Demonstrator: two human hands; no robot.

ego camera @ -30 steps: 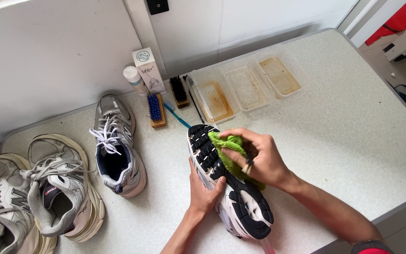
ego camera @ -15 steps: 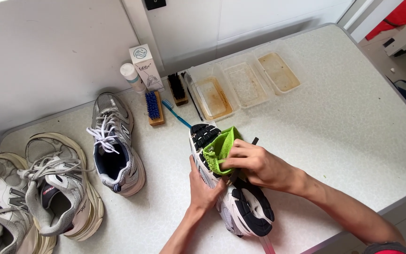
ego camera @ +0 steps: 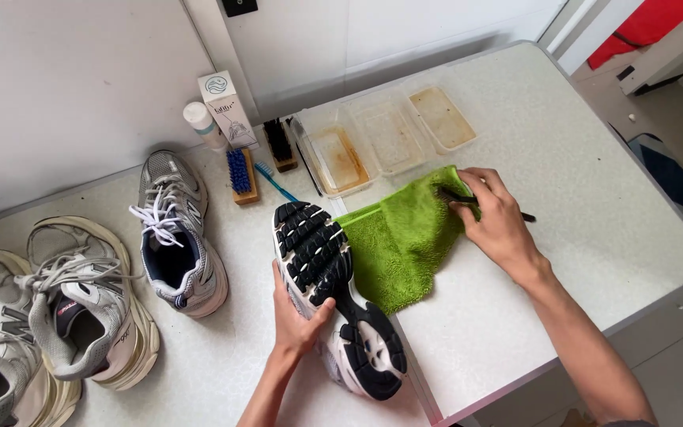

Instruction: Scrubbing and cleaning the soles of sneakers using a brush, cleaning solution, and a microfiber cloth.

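My left hand [ego camera: 298, 316] grips a white and black sneaker [ego camera: 333, 292] by its side and holds it sole-up on the speckled table [ego camera: 579, 182]. A green cloth [ego camera: 401, 245] lies spread flat on the table just right of the sneaker, touching it. My right hand [ego camera: 499, 225] rests on the cloth's far right corner. Its fingers are curled around a thin black tool [ego camera: 528, 216] that sticks out on both sides of the hand.
Three stained clear trays [ego camera: 389, 134] stand behind the cloth. A blue brush [ego camera: 239, 174], black brush [ego camera: 280, 144], blue toothbrush [ego camera: 274, 183], white box [ego camera: 227, 107] and white bottle [ego camera: 203, 126] sit by the wall. A grey sneaker [ego camera: 175, 237] and two worn sneakers [ego camera: 81, 308] lie left.
My right hand has lifted the green cloth off the sneaker's sole and moved right, and the cloth now lies spread on the table. My left hand still holds the sneaker.
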